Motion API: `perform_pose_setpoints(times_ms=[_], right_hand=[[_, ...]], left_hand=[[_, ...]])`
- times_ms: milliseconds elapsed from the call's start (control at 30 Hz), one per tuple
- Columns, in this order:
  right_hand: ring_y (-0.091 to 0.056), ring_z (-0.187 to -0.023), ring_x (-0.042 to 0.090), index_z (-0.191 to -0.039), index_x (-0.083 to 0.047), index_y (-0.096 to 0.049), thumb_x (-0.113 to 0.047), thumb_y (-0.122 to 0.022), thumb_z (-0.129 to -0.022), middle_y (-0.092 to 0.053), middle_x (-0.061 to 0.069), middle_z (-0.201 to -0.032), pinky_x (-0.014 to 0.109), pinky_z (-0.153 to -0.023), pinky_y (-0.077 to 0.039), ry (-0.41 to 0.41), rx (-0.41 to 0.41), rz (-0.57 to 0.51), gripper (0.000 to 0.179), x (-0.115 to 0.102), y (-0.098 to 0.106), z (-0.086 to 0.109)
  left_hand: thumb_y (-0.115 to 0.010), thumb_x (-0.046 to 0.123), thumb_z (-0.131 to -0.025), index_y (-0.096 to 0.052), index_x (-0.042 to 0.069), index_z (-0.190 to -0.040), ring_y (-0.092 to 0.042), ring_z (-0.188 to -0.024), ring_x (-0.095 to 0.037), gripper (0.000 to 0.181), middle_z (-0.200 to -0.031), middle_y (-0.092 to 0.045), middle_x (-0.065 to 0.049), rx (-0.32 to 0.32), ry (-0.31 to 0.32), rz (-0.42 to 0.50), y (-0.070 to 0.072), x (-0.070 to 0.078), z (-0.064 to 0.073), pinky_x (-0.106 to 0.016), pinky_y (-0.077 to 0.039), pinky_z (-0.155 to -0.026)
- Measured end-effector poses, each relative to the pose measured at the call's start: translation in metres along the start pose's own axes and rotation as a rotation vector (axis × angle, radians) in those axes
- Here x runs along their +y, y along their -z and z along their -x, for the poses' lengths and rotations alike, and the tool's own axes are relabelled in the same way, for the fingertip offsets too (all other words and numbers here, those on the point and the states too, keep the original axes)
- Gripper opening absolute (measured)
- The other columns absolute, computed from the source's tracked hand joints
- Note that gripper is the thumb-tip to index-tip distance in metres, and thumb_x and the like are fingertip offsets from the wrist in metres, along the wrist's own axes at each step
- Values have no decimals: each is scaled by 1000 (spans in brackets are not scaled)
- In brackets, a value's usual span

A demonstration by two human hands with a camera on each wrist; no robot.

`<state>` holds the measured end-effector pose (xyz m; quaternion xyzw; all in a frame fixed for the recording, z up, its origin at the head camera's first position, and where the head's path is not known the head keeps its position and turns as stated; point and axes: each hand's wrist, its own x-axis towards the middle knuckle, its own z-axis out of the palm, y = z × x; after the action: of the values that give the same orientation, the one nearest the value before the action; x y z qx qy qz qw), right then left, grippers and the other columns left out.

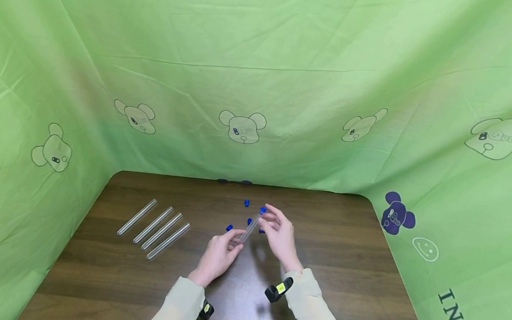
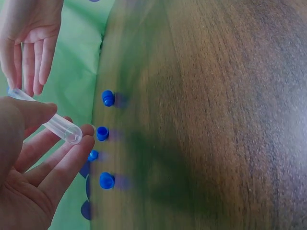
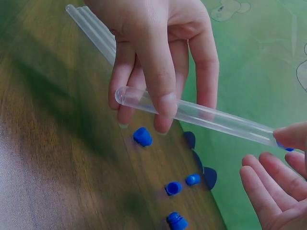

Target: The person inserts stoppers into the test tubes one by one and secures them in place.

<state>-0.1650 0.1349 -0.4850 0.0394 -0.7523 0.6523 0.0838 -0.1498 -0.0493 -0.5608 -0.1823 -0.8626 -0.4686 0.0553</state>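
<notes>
A clear test tube [image 1: 250, 229] is held slanted above the table between both hands. My left hand [image 1: 219, 255] pinches it near the rounded closed end, thumb on one side and fingers on the other, as the right wrist view shows. At the upper end sits a blue cap [image 1: 263, 210], which the thumb and fingers of my right hand [image 1: 281, 236] pinch; in the right wrist view the thumb hides most of that cap. Below the hands several loose blue caps lie on the wood, among them one cap [image 3: 142, 136] nearest the left fingers and another cap [image 3: 173, 188].
Several clear test tubes [image 1: 136, 217] lie side by side, slanted, on the left of the brown wooden table [image 1: 342, 263]. One loose blue cap [image 1: 246, 203] lies farther back than the others. A green printed cloth [image 1: 190, 87] hangs around the table's back and sides.
</notes>
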Motion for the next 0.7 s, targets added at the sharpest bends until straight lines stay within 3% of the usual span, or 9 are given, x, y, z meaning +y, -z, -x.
perform_pose_setpoints(times_ms=[233,567,700], right_hand=[[-70,-94,42,-133,10,-58,7,-68,-93,-68,30,-111,22,-76,-54,-22,-2,35,42,0,2,-2],[-69,-99,42,-130,10,-60,6,-68,-94,-68,30,-111,19,-81,-51,-9,26,83,38,-1,4,0],[-68,-101,42,-130,10,-61,5,-68,-94,-68,30,-112,24,-86,-52,-14,32,102,37,0,5,1]], left_hand=[[-73,4,-94,-67,10,-128,-70,-75,-7,35,-97,-76,-5,4,31,3,5,-2,2,-24,-56,-66],[-74,4,-93,-67,10,-129,-70,-75,-7,37,-98,-76,-5,20,40,2,10,-7,6,-24,-56,-67],[-74,3,-93,-67,10,-129,-71,-75,-8,37,-98,-76,-6,24,43,6,12,-8,7,-24,-56,-67]])
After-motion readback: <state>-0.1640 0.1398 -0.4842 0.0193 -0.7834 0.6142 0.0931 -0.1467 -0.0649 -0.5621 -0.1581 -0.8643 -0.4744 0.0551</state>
